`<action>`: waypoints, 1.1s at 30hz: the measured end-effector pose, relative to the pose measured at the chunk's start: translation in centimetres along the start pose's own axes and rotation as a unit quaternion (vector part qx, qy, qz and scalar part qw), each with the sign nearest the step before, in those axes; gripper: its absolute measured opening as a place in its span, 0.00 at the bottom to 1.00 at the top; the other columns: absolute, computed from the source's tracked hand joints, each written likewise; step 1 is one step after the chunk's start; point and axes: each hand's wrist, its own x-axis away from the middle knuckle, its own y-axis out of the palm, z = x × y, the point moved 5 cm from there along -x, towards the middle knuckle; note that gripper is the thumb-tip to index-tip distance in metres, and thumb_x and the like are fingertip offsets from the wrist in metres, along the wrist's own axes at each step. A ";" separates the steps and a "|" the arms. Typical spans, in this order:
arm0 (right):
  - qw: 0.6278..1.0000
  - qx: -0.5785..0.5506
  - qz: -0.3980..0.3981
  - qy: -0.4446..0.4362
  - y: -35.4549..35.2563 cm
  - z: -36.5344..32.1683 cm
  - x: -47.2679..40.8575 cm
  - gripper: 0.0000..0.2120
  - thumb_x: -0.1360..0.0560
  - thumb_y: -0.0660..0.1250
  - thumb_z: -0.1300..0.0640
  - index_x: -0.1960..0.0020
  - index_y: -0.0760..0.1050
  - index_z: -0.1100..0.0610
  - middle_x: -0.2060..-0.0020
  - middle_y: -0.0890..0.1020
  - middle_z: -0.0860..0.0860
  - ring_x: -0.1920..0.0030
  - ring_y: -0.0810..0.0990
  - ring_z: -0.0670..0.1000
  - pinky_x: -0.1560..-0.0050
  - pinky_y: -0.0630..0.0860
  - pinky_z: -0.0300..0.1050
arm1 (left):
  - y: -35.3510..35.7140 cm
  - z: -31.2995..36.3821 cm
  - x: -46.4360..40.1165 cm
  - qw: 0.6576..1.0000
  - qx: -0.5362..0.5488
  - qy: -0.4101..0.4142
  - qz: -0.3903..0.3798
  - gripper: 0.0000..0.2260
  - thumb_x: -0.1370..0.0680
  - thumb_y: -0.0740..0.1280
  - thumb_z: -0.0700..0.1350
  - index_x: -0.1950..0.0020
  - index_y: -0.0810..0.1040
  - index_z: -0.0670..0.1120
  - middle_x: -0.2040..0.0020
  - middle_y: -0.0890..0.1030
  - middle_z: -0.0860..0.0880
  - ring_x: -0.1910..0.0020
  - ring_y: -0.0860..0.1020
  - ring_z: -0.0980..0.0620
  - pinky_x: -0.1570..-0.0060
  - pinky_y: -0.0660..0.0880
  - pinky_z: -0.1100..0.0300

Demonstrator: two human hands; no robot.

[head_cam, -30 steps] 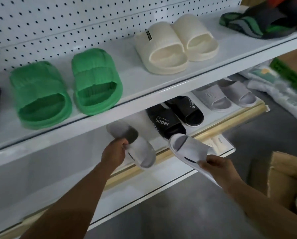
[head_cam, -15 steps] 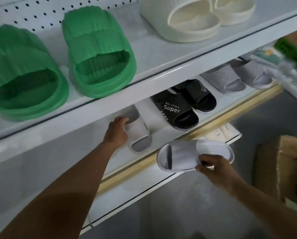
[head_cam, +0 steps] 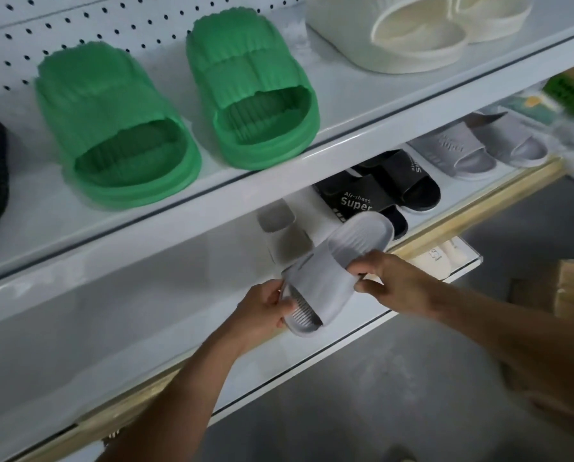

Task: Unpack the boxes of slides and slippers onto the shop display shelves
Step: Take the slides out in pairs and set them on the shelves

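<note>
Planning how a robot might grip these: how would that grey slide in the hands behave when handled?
The grey slide is probably light: fingertips of the left hand and right hand carry it. Likely firm, keeping its shape unsupported. Its flat sole shouldn't roll.

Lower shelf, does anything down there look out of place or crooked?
One pale grey slide sits alone on the lower shelf, left of the paired black slides. Its likely mate is off the shelf, held by both hands. Nothing else stands out.

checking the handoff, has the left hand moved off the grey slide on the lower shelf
Yes. The left hand left the shelved grey slide, coming out toward the shelf's front edge, and grips the held slide.
</note>
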 end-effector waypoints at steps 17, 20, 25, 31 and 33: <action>0.961 -0.204 0.126 0.137 5.6 0.1 2.1 0.20 0.23 0.65 0.62 0.34 0.69 0.47 0.45 0.77 0.46 0.42 0.74 0.45 0.42 0.72 0.41 | -6.7 -3.9 -3.6 0.888 0.342 -0.167 0.260 0.05 0.21 0.62 0.29 0.50 0.73 0.38 0.56 0.76 0.40 0.63 0.76 0.50 0.62 0.81 0.62; 0.958 -0.209 0.118 0.159 5.5 0.7 2.9 0.19 0.23 0.64 0.61 0.33 0.69 0.48 0.45 0.77 0.46 0.42 0.73 0.45 0.45 0.71 0.39 | -6.4 -4.2 -4.5 0.880 0.343 -0.192 0.266 0.02 0.22 0.65 0.29 0.51 0.74 0.34 0.61 0.76 0.38 0.64 0.76 0.48 0.50 0.79 0.54; 0.950 -0.213 0.131 0.188 4.2 1.9 3.9 0.18 0.22 0.64 0.59 0.34 0.68 0.48 0.44 0.76 0.46 0.42 0.74 0.45 0.46 0.70 0.37 | -5.7 -5.4 -4.8 0.889 0.333 -0.194 0.249 0.10 0.21 0.65 0.32 0.40 0.73 0.36 0.62 0.73 0.42 0.66 0.72 0.48 0.45 0.78 0.45; 0.943 -0.224 0.138 0.205 3.6 3.9 5.3 0.18 0.22 0.63 0.58 0.34 0.69 0.46 0.46 0.76 0.45 0.43 0.75 0.44 0.48 0.70 0.36 | -5.2 -4.3 -5.9 0.926 -0.218 -0.074 0.298 0.19 0.25 0.69 0.39 0.35 0.75 0.40 0.39 0.73 0.36 0.40 0.73 0.35 0.40 0.68 0.53; 0.943 -0.223 0.138 0.205 3.7 4.5 5.7 0.18 0.22 0.63 0.59 0.34 0.70 0.46 0.46 0.77 0.45 0.44 0.75 0.45 0.48 0.70 0.36 | -4.7 -3.8 -5.6 0.913 -0.251 -0.082 0.310 0.19 0.24 0.68 0.41 0.34 0.73 0.42 0.36 0.70 0.37 0.37 0.69 0.36 0.40 0.68 0.51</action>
